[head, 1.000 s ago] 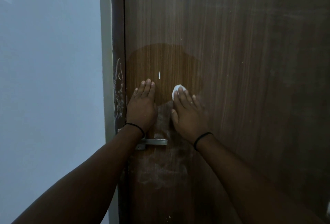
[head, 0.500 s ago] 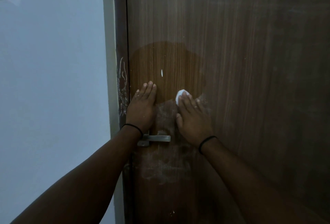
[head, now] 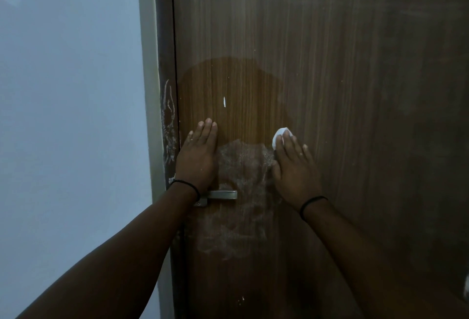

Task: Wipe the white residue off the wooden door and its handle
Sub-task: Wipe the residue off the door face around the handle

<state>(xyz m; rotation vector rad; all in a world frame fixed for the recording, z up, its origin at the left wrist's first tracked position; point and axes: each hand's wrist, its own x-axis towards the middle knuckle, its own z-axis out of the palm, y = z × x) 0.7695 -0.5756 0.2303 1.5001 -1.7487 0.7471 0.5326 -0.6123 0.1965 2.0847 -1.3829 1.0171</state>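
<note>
Head view: left hand flat, fingers straight, on wooden door above handle. Right hand, fingers extended, presses white cloth against door. White residue between hands and below handle.

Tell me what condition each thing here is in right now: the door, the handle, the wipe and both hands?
Wooden door: shut against its frame; clean patch above the hands.
White residue: smeared between and below the hands.
Door handle: level, residue around it.
White wipe: pressed under the right fingertips.
Left hand: flat on the door.
Right hand: flat, pressing the wipe.
</note>
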